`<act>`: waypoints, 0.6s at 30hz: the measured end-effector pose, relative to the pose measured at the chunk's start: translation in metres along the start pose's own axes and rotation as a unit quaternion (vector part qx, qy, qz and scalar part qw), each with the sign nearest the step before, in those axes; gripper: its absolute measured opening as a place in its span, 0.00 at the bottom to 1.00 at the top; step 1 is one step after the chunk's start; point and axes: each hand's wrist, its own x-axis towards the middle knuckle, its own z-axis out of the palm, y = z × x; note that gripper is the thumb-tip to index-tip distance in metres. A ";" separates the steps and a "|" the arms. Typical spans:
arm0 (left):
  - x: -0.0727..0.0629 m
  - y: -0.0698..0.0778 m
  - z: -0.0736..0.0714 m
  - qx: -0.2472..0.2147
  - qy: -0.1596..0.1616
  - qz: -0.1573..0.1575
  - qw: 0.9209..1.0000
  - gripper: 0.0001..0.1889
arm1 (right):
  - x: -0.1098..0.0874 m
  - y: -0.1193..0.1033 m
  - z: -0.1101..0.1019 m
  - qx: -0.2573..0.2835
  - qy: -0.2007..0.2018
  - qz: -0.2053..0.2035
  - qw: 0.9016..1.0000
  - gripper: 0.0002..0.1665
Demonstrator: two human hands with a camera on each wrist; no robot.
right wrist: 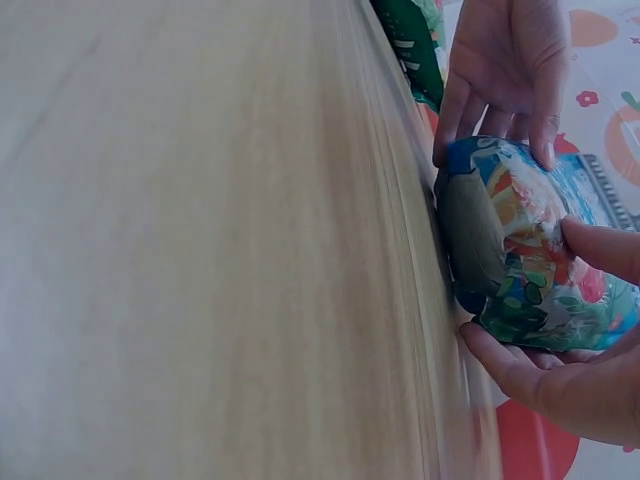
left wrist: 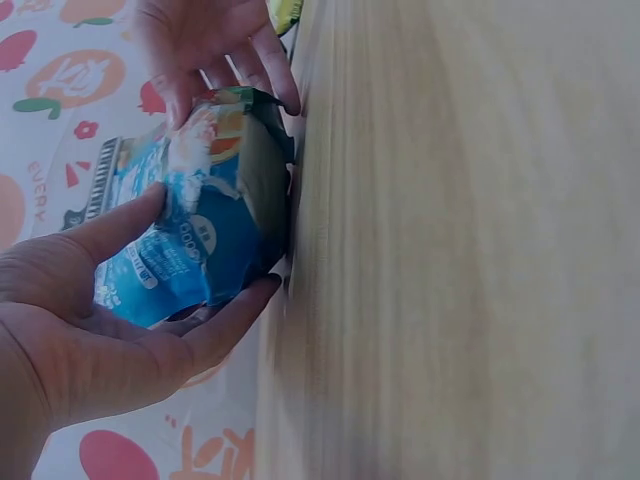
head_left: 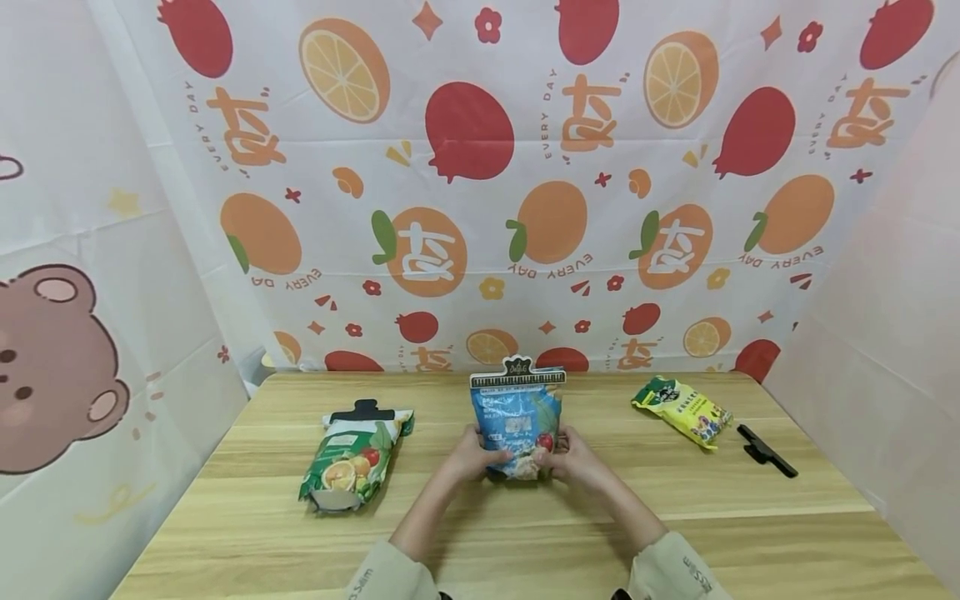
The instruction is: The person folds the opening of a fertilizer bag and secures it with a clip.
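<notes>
A blue food bag point(head_left: 517, 421) with fruit pictures stands near the middle of the table, its top edge held in a wide black-and-white clip point(head_left: 517, 373). My left hand point(head_left: 471, 457) grips the bag's left side, thumb across the front and fingers behind. On the other side my right hand point(head_left: 574, 460) holds it in the same way. In the left wrist view, the bag's lower end point(left wrist: 262, 185) sits close to the tabletop between both hands. From the right wrist view, the right thumb presses on the printed front point(right wrist: 545, 245).
To the left lies a green bag point(head_left: 352, 462) with a black clip point(head_left: 363, 410) on its top. A small yellow bag point(head_left: 686, 410) is at the right, with a loose black clip point(head_left: 767, 451) beside it. Behind the wooden table point(head_left: 247, 533) hangs a fruit-print cloth point(head_left: 480, 208).
</notes>
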 end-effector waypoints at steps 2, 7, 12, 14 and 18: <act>0.000 -0.001 0.001 -0.001 -0.002 0.003 1.000 0.36 | -0.001 -0.001 0.000 -0.001 0.005 0.005 1.000 0.36; -0.002 -0.001 0.001 0.012 -0.001 0.003 1.000 0.36 | -0.003 -0.002 0.001 -0.005 0.015 0.021 1.000 0.32; -0.003 -0.001 0.002 0.018 -0.003 0.004 1.000 0.33 | -0.004 0.000 0.001 0.006 0.018 0.025 1.000 0.27; -0.004 -0.001 0.002 0.028 -0.006 0.000 1.000 0.34 | -0.004 0.000 0.001 0.004 0.019 0.027 0.999 0.25; -0.004 -0.002 0.002 0.053 -0.012 -0.017 0.998 0.35 | -0.006 0.002 0.001 0.011 0.015 0.033 0.999 0.27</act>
